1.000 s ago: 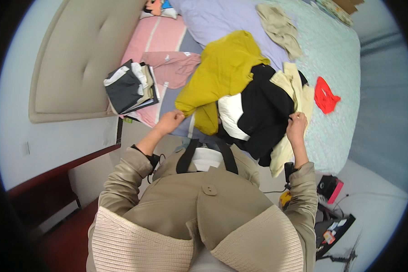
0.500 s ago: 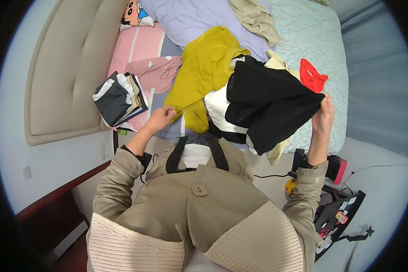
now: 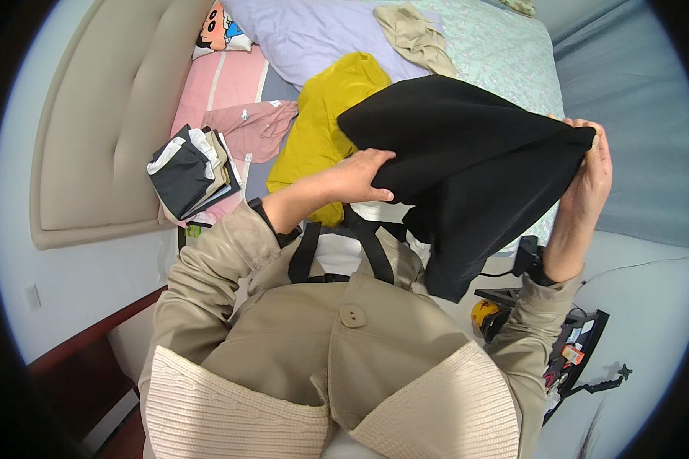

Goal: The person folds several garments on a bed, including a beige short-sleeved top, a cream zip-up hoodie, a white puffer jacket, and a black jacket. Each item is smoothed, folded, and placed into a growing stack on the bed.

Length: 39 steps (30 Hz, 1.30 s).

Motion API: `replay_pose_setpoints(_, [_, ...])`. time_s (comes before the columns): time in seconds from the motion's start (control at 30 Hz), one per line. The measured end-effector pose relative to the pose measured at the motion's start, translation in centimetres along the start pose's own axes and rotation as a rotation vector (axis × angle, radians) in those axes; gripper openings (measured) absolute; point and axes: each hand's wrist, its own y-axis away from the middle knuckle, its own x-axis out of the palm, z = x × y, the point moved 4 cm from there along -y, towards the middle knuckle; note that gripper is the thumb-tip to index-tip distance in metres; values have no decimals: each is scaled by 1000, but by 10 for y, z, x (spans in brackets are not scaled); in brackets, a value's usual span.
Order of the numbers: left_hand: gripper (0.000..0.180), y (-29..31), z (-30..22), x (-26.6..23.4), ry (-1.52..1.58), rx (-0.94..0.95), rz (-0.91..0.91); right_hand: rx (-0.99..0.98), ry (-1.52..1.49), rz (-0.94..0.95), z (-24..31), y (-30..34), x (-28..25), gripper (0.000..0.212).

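A large black garment hangs spread above the bed, its lower part dangling past the bed's near edge. At its upper right corner my right hand grips the cloth, fingers closed on it. My left hand reaches in at the garment's left side, thumb and fingers apart against the black cloth. Under that forearm lies a mustard-yellow garment. A bit of white cloth shows below the left hand; most of it is covered by the black garment.
A folded stack of clothes sits near the headboard, beside a pink garment. Further back are a lilac quilt, a beige garment and a cartoon pillow. At right, a black rack stands by the wall.
My right hand has lifted the black garment up and to the right. My left hand has moved right, from the yellow garment to the black one. The red cloth is now hidden.
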Motion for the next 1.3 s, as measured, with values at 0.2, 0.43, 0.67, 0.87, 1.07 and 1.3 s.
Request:
replay_pose_setpoints(0.2, [63,13,55,12,129,-217,43,-163,320,-509,49,-19,-109,22])
replay_pose_setpoints(0.43, [54,27,123,33,38,-410,-38,-332,865,-717,67,-29,-134,26])
replay_pose_setpoints(0.67, [52,53,180,93,125,-636,19,183,1447,-129,-215,17,-157,26])
replay_pose_setpoints(0.87, [49,72,204,108,208,-732,-14,603,1129,149,-402,90,-139,34])
replay_pose_setpoints(1.07, [59,42,234,106,160,-741,-39,516,1381,652,-487,92,-57,63])
replay_pose_setpoints(1.3, [83,-93,269,80,-123,-556,-132,882,1178,979,-502,78,-50,49])
